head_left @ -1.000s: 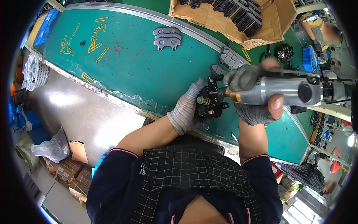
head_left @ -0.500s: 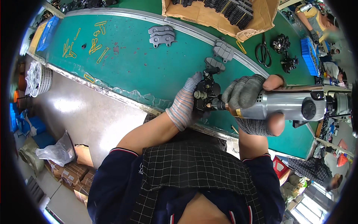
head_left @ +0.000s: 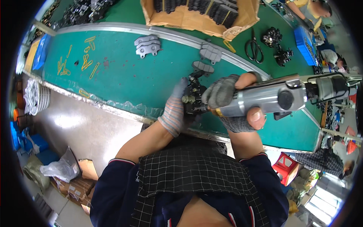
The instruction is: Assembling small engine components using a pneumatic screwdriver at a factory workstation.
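My left hand [head_left: 173, 112], in a striped knit glove, is closed around a black brake caliper [head_left: 194, 95] and holds it above the green bench. In my right hand [head_left: 222, 94], gloved in grey with bare thumb and fingertip showing, is a silver power screwdriver [head_left: 270, 99] lying nearly level. Its tip meets the caliper's right side; the exact contact is too small and blurred to make out. Just beyond the caliper lies a grey brake pad [head_left: 203, 67], with more brake pads [head_left: 211, 52] against the metal rail and another group of brake pads [head_left: 148, 47] farther left.
Yellow rubber bands [head_left: 86, 62] lie scattered on the bench's left. Behind the metal rail [head_left: 174, 36] stand a cardboard box [head_left: 200, 24] of brake pads, black scissors [head_left: 254, 50], black calipers [head_left: 272, 37] and a blue bin [head_left: 305, 46]. A person [head_left: 308, 13] works at the far right.
The view has shifted, so the bench and its things appear farther left and lower. Both hands keep their hold, with the screwdriver still at the caliper.
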`<action>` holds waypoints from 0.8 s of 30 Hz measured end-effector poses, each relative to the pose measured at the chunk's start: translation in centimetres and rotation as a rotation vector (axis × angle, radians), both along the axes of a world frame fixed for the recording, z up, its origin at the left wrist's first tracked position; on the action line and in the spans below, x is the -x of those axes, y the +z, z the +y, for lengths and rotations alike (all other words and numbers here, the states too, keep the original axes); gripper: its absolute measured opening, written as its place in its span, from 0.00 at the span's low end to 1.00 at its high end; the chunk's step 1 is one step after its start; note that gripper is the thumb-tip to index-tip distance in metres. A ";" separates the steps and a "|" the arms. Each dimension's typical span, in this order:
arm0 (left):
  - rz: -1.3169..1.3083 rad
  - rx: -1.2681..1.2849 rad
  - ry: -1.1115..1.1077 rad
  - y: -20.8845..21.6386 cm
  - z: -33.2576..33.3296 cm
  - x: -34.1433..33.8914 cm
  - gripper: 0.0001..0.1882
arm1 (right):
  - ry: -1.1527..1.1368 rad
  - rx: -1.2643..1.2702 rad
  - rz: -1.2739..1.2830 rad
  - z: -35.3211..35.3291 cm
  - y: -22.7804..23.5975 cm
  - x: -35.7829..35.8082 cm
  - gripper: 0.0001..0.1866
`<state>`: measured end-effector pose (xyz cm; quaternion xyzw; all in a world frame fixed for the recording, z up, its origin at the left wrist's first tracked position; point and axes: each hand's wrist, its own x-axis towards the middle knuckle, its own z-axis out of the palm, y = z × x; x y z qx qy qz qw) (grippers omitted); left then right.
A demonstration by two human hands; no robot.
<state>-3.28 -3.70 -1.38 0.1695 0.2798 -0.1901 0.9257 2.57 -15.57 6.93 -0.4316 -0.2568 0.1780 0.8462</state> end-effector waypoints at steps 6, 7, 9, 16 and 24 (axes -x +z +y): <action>-0.040 -0.082 0.088 -1.0 -0.5 -1.6 0.32 | -0.059 0.132 -0.023 0.5 0.7 -2.6 0.46; -0.056 -0.087 0.081 -1.4 0.1 -1.6 0.32 | -0.068 0.092 -0.044 1.0 0.8 -3.6 0.48; -0.076 -0.167 0.028 -0.7 1.7 -1.4 0.33 | -0.147 0.134 -0.103 0.1 1.3 -6.8 0.44; -0.205 -0.365 0.137 0.6 12.2 -6.2 0.31 | -0.981 1.362 -0.361 -14.0 -6.8 -25.9 0.26; -0.322 -0.929 0.509 0.9 46.6 -13.5 0.22 | -1.378 1.931 -0.808 -15.8 -10.1 -32.6 0.22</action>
